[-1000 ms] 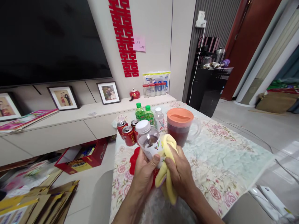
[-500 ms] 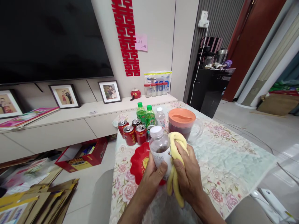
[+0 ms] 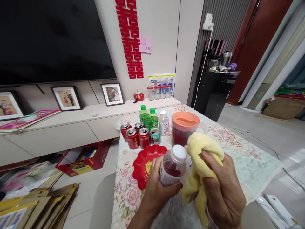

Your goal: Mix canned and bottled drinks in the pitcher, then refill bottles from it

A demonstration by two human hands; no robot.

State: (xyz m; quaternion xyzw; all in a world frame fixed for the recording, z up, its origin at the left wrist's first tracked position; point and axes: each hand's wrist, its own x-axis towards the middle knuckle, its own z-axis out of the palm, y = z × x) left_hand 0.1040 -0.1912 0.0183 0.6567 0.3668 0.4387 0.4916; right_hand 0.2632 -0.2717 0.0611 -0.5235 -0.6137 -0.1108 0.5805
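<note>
My left hand (image 3: 158, 187) is wrapped round a clear plastic bottle (image 3: 173, 165) with a white cap and some dark liquid inside. The bottle tilts slightly over the table, in front of a red scalloped plate (image 3: 140, 168). In my right hand (image 3: 224, 187) a bunched yellow cloth (image 3: 202, 152) is gripped, held just right of the bottle and apart from it. Behind the cloth stands a pitcher (image 3: 181, 136) of dark liquid under an orange lid.
Several red cans (image 3: 132, 138), a teal can (image 3: 155, 136), two green-capped bottles (image 3: 153, 119) and a white-capped bottle (image 3: 164, 123) stand behind the plate on the flowered tablecloth (image 3: 130, 194). A low cabinet (image 3: 95, 119) runs along the wall. Flattened cardboard (image 3: 52, 203) lies on the floor at left.
The cloth has come away from the bottle, moving right and nearer with my right hand. The bottle has shifted right and lower, uncovering the teal can and more of the plate.
</note>
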